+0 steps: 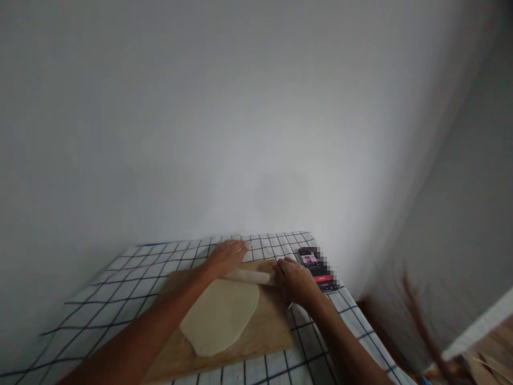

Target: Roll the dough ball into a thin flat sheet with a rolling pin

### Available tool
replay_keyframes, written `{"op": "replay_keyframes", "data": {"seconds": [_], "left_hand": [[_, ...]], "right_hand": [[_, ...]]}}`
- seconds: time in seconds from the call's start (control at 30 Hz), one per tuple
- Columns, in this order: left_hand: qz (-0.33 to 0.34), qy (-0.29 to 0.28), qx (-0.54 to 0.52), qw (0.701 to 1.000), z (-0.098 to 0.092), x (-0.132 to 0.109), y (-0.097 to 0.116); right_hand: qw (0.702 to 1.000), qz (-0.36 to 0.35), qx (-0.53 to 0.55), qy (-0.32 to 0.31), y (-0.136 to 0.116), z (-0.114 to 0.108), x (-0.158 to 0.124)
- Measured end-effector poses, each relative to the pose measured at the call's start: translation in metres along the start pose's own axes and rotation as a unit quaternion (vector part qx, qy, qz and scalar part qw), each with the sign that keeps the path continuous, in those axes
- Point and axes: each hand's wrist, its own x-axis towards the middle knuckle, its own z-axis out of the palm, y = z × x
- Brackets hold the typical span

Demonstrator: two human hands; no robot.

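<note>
Your left hand (228, 256) is palm down, fingers extended, slightly ahead of your right hand (295, 279), whose fingers bend.

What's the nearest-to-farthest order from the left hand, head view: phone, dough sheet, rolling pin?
1. Rolling pin: at the left hand, extending right from beneath it.
2. Dough sheet: on the pin's near side, toward the person.
3. Phone: far right, beyond the right hand.

Dim, uneven light; soft detail.
</note>
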Motion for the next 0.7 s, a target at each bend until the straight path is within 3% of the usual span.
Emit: {"op": "replay_keyframes", "data": {"seconds": [0.13, 0.23, 0.43, 0.57, 0.7], "left_hand": [[0.01, 0.007, 0.017, 1.0, 0.007, 0.01, -0.006], [0.035, 0.015, 0.032, 0.999, 0.008, -0.004, -0.002], [0.038, 0.031, 0.074, 0.996, 0.006, -0.069, 0.016], [0.018, 0.126, 0.134, 0.983, 0.017, -0.118, 0.033], [0.039, 0.195, 0.163, 0.966, 0.028, -0.159, 0.051]], "right_hand": [[1.0, -0.002, -0.003, 0.003, 0.005, 0.003, 0.003], [1.0, -0.017, -0.006, -0.006, 0.004, 0.004, 0.001], [0.999, -0.033, 0.035, -0.005, -0.007, 0.003, -0.003], [0.993, -0.075, 0.091, -0.025, -0.012, -0.007, -0.005], [0.98, -0.087, 0.152, -0.099, -0.013, -0.017, -0.007]]}}
